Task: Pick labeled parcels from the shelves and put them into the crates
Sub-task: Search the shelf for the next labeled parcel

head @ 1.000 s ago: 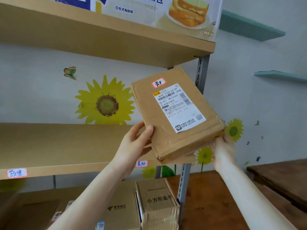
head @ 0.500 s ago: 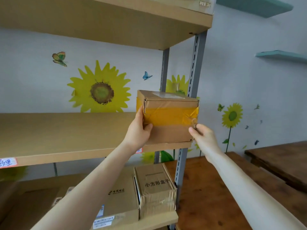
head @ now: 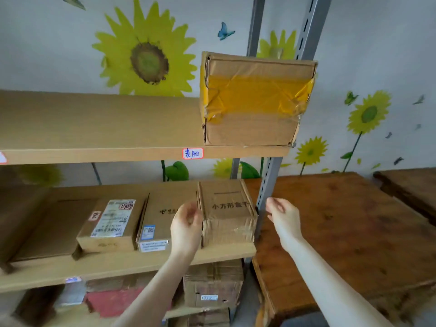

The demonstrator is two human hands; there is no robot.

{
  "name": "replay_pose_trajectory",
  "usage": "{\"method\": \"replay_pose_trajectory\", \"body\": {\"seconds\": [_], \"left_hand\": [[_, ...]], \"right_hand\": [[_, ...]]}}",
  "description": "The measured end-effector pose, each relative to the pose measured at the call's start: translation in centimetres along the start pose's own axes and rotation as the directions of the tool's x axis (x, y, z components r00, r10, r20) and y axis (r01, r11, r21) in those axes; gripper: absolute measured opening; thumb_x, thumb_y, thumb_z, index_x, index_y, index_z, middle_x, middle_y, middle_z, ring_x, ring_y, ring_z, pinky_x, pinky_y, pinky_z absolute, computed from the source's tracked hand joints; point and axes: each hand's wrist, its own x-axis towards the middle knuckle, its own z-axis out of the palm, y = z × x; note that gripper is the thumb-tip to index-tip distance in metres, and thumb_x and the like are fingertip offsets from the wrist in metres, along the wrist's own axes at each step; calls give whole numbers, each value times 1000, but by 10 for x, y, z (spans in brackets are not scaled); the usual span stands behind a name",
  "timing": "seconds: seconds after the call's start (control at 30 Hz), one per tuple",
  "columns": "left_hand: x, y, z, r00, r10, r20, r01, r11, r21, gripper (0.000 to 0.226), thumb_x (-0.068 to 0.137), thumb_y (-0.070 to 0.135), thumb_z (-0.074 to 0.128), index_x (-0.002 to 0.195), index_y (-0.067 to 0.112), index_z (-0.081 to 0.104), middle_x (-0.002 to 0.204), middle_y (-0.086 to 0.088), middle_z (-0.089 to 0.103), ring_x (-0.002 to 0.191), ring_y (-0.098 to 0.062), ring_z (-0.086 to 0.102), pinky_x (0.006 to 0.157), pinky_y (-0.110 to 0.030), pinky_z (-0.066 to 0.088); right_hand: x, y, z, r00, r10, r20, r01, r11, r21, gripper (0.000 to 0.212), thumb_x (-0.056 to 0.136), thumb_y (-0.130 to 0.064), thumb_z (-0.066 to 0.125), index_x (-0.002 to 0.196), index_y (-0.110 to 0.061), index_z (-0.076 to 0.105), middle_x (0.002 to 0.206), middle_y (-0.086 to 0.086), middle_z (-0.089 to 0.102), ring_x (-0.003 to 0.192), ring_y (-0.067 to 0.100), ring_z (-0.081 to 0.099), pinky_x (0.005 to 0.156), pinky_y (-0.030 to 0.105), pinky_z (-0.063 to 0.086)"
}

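Reaching for the small box at the lower shelf's right end

Left hand [head: 186,228] and right hand [head: 284,217], fingers spread and empty, flank the small box [head: 227,214]; press both sides squarely before lifting.

grey upright [head: 267,185] crowds the small box's [head: 227,213] right side.

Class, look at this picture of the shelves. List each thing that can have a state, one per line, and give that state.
Taped box: sealed with yellow tape, resting on the middle shelf, nobody holding it.
Small printed box: shut, on the lower shelf, not yet gripped.
Flat labelled parcel: lying flat, label up.
Left hand: open, beside the printed box.
Right hand: open, empty.
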Motion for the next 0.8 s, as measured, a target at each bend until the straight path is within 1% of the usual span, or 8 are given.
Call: {"method": "replay_pose_trajectory", "body": {"seconds": [0.13,0.27,0.5,0.57,0.63,0.67,0.7,0.8], "left_hand": [[17,-28,20,944,-284,169,236,937,256,21,94,23,44,77,12,52,69,2,51,73,-18,49,62,-26,36],[19,-33,31,924,-320,210,260,928,269,21,96,25,39,81,17,51,76,1,55,71,-14,49,67,-25,37],[10,-27,18,973,-221,69,229,963,-142,22,94,22,48,75,25,59,73,4,55,68,-4,49,62,-18,39],[7,-25,8,977,-212,36,215,966,-143,9,89,19,57,93,24,64,90,1,65,78,-6,56,67,-16,44],[8,-22,0,964,-264,22,265,960,-89,45,81,32,67,119,10,57,105,-3,63,86,-6,54,76,-18,45],[10,-20,-4,946,-319,57,324,941,-97,63,75,42,70,122,3,53,99,15,44,82,-6,53,81,-23,46],[11,-15,-8,919,-373,129,388,912,-129,76,67,52,73,118,0,54,112,-27,45,75,-7,54,83,-30,49],[10,-5,-21,825,-412,386,535,790,-300,56,62,51,75,99,11,61,78,2,72,68,-7,67,72,-32,54]], "right_hand": [[9,32,19,984,173,50,-162,971,-175,35,88,-37,55,64,-12,59,65,0,58,63,19,54,52,27,38],[13,44,31,982,183,47,-167,958,-232,41,87,-39,56,76,0,63,72,8,61,72,26,58,66,33,43],[0,12,20,963,266,-51,-249,944,218,20,78,-26,67,71,-13,53,75,2,58,72,16,56,69,32,46],[-6,2,13,962,271,-41,-240,906,349,14,79,-18,66,71,-15,55,76,2,59,74,17,59,65,30,47],[-13,-4,8,959,283,-18,-245,859,450,6,81,-13,62,78,-16,58,84,4,62,82,20,62,66,30,49],[-18,-6,7,958,288,4,-252,830,498,7,83,-10,59,82,-17,58,89,5,63,84,22,64,67,31,51],[-22,-6,7,958,286,30,-257,804,537,10,85,-8,56,84,-18,58,92,7,64,86,23,65,68,33,53],[-34,-6,11,968,227,108,-250,820,515,21,91,-5,47,88,-20,62,100,12,65,91,26,65,75,39,55]]}}
